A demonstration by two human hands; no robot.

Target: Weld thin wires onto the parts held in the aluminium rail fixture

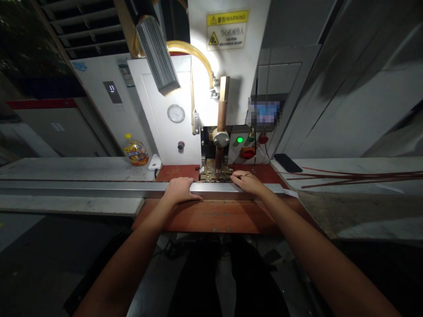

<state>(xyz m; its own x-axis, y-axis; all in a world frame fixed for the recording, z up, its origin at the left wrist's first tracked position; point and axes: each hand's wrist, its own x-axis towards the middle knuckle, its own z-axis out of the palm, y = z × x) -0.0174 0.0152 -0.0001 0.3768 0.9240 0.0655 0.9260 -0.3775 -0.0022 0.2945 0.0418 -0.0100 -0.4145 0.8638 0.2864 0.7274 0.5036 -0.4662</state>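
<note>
A long silver metal bar lies across the reddish-brown work plate, in front of the machine's copper rod. My left hand is wrapped over the bar, left of the rod, with its thumb along the front face. On the right side, my right hand rests at the bar's back edge, its thumb and fingertips pinched on a thin strip beside the metal fixture. The strip's far end is hidden among the fixture parts.
A bottle and a white device stand at the left. A phone and thin brown strips lie on the right table. A grey lamp hangs above. The bar extends far left.
</note>
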